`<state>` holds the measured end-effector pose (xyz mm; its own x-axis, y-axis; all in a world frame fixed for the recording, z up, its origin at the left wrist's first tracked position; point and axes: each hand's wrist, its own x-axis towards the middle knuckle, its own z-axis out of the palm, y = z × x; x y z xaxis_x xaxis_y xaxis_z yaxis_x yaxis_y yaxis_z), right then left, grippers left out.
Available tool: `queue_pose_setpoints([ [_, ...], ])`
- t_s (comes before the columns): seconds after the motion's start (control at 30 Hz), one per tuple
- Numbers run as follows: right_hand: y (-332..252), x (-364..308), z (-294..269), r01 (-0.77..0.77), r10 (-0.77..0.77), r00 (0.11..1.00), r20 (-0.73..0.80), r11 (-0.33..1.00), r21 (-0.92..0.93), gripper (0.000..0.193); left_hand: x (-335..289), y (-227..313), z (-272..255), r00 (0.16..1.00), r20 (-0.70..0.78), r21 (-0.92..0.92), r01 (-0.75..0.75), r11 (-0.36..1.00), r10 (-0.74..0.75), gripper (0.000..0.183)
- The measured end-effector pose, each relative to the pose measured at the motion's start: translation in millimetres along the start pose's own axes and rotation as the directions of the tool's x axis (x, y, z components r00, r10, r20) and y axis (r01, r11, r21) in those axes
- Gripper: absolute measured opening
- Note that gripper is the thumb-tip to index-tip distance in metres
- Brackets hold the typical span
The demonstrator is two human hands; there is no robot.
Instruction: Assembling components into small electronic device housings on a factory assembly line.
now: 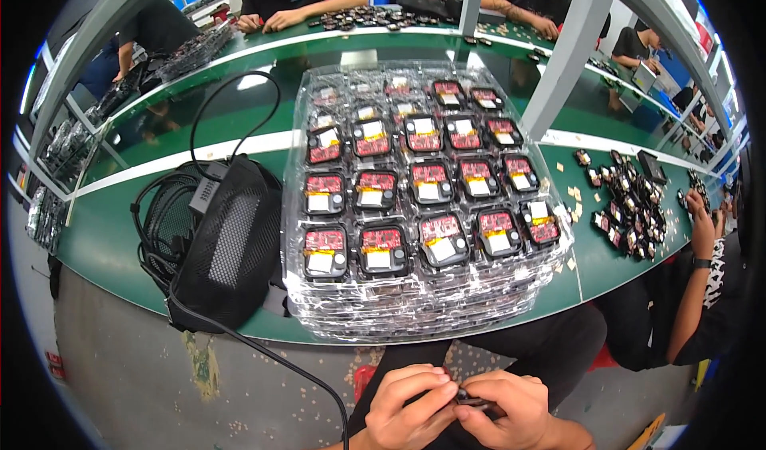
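Note:
My left hand and my right hand meet low in the view, above my lap. Between their fingertips they pinch a small black part, mostly covered by the fingers, so its kind does not show. In front of them, on the table's near edge, rises a stack of clear plastic trays. The top tray holds rows of black device housings, each with a red circuit board, a white block and yellow tape. Several pockets in its far left corner show no housing on top.
A black mesh bag with a coiled cable stands left of the trays; its cable hangs past the edge toward me. Right lies a pile of small black devices, beside a co-worker's arm. A grey post rises behind the trays.

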<state>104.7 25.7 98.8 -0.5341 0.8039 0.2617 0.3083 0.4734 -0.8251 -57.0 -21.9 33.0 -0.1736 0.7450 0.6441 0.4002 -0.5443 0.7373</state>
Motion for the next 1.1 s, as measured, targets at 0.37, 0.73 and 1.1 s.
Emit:
queue_pose_setpoints([
  [0.37,-21.5,177.4,-56.8,0.384,-0.488,0.868,-0.095,0.78,-0.495,0.018,-33.2,16.3,9.5,0.954,0.07,-0.128,0.298,0.946,-0.291,0.035],
  [0.73,14.1,296.7,-49.4,0.207,-0.158,0.978,0.14,0.583,-0.786,0.015,-58.3,32.2,21.7,0.907,0.367,-0.309,0.33,0.892,-0.208,0.025],
  [1.1,-12.1,271.9,-48.7,0.303,-0.026,0.939,0.343,0.531,-0.791,0.051,-44.8,20.4,9.6,0.889,0.377,-0.289,0.38,0.878,-0.26,0.026],
])
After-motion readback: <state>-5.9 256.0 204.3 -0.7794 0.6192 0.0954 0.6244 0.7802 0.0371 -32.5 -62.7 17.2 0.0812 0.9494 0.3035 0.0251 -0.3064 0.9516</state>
